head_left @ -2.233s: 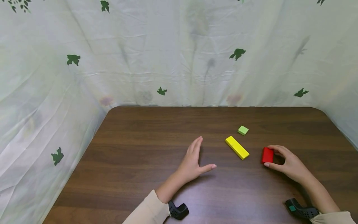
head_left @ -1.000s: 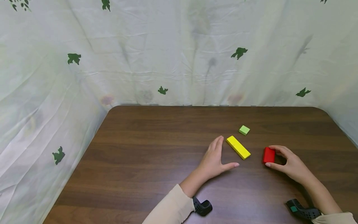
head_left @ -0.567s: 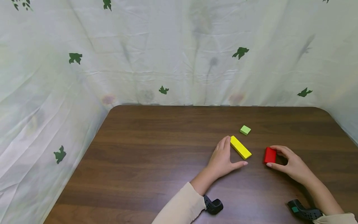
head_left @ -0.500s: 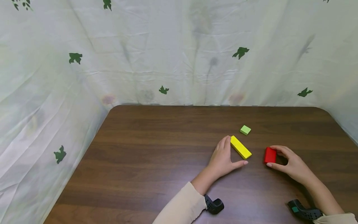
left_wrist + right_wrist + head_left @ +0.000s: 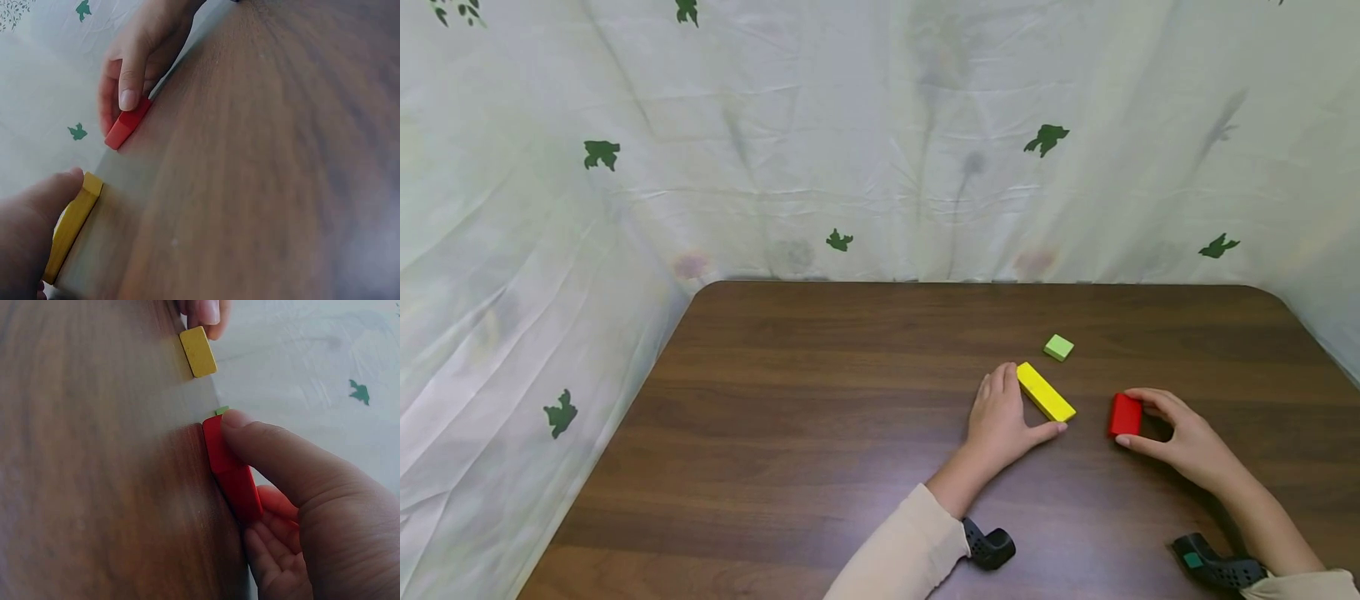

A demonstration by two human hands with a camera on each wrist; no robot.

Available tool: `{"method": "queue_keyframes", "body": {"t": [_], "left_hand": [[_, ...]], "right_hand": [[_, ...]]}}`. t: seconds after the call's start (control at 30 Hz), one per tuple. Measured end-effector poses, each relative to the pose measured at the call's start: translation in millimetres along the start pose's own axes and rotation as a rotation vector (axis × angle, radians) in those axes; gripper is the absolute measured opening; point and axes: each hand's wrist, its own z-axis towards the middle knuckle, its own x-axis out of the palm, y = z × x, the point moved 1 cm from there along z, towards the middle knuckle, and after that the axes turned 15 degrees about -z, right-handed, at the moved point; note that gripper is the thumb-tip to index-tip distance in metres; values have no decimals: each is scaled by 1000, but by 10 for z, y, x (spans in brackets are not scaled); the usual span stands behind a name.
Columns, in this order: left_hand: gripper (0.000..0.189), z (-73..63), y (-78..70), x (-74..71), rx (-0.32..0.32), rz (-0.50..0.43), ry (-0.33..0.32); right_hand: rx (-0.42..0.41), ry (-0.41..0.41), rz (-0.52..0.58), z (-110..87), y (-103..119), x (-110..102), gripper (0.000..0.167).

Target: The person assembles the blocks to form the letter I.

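Note:
In the head view a long yellow block lies slanted on the table. My left hand spans it, fingers at its far end and thumb at its near end; in the left wrist view the thumb meets the yellow block's end. To the right, my right hand holds a shorter red block between thumb and fingers. The right wrist view has the thumb pressed on one end of the red block, with fingers around its other end. The red block sits on the tabletop, apart from the yellow one.
A small light green block lies behind the yellow block. The brown wooden table reaches back to a pale curtain with green leaf shapes. Black wrist devices sit on both forearms.
My left hand has moved right from open table to the yellow block, its thumb closing in toward the near end. The right hand stays on the red block.

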Motion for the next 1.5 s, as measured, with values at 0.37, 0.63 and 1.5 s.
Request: {"method": "queue_keyframes", "body": {"t": [0.37, 0.63, 1.5], "left_hand": [[97, 28, -36, 56, -11, 102, -35], [92, 20, -45, 58, -46, -33, -40], [94, -26, 48, -116, 138, -369, -131]], "right_hand": [[1, 1, 2, -1, -3, 2, 64], [-6, -5, -3, 1, 7, 4, 64], [0, 13, 6, -12, 1, -9, 64]]}}
